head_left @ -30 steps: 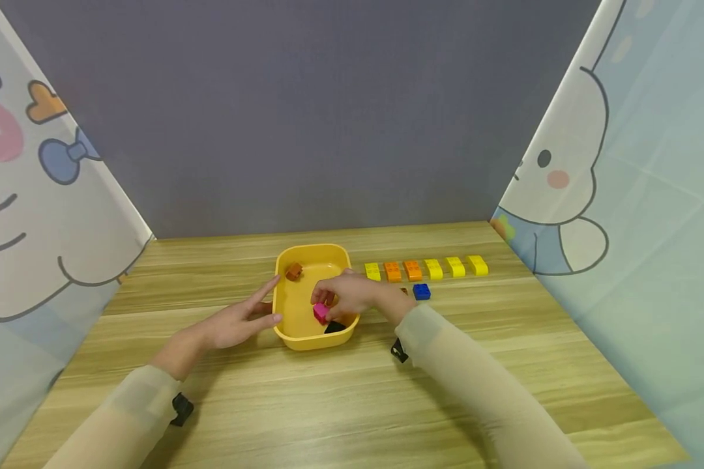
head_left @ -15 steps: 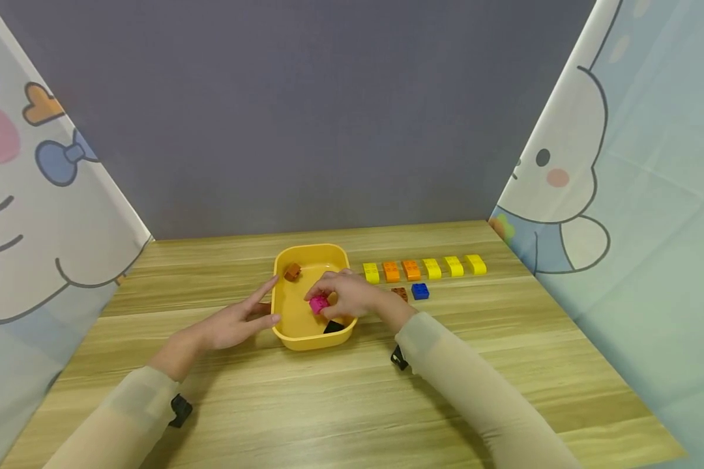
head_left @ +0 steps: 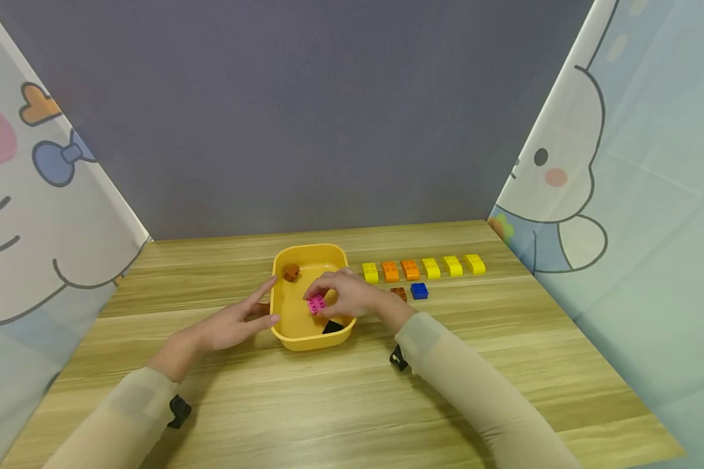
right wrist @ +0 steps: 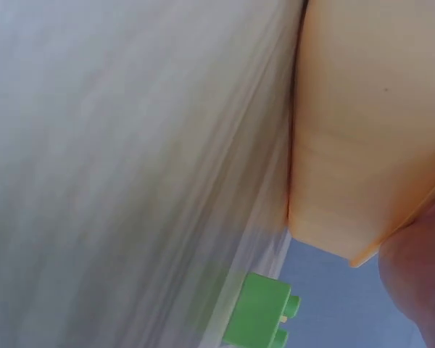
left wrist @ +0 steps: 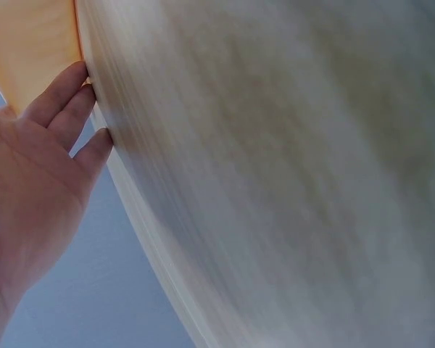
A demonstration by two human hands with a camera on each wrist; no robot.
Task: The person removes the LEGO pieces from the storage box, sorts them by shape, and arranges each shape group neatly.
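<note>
In the head view a yellow plastic box (head_left: 305, 341) stands on the wooden table. Inside it my right hand (head_left: 347, 293) pinches a pink toy brick (head_left: 315, 304) between thumb and fingers, its studs facing up. A black piece (head_left: 332, 327) lies near the box's front right corner, and a brown brick (head_left: 291, 272) lies at the back left. My left hand (head_left: 234, 324) rests against the box's left wall, fingers extended and spread; the left wrist view shows those fingers (left wrist: 67, 109) touching the table and box side. The right wrist view hides my fingertips behind the box wall (right wrist: 362, 130).
Right of the box, a row of yellow (head_left: 430, 268) and orange bricks (head_left: 410, 270) runs along the table (head_left: 305, 404). In front of it sit a blue brick (head_left: 419, 290) and a brown brick (head_left: 398, 294). A green-looking brick (right wrist: 257, 312) shows in the right wrist view.
The pink brick has been turned in my right hand so its studs face up, and has shifted slightly back and left. My left hand stays at the box's side.
</note>
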